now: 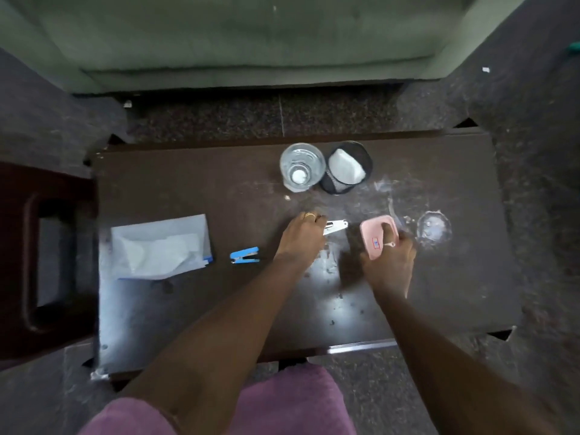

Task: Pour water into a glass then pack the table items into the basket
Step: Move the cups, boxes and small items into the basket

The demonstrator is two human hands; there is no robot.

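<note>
A clear glass (302, 167) holding water stands at the table's far middle. Right beside it is a black mesh basket (345, 180) with something white inside. My left hand (303, 238) is closed on a small white stapler-like tool (337, 226) lying on the table. My right hand (389, 262) grips a pink tape dispenser (376, 235) just to the right of that. A blue stapler (244, 255) lies to the left of my left hand.
A clear plastic folder with papers (160, 246) lies at the table's left. A wet ring (434, 229) marks the dark table (188, 309) at the right. A dark chair (47, 246) stands to the left, a green sofa (251, 42) beyond.
</note>
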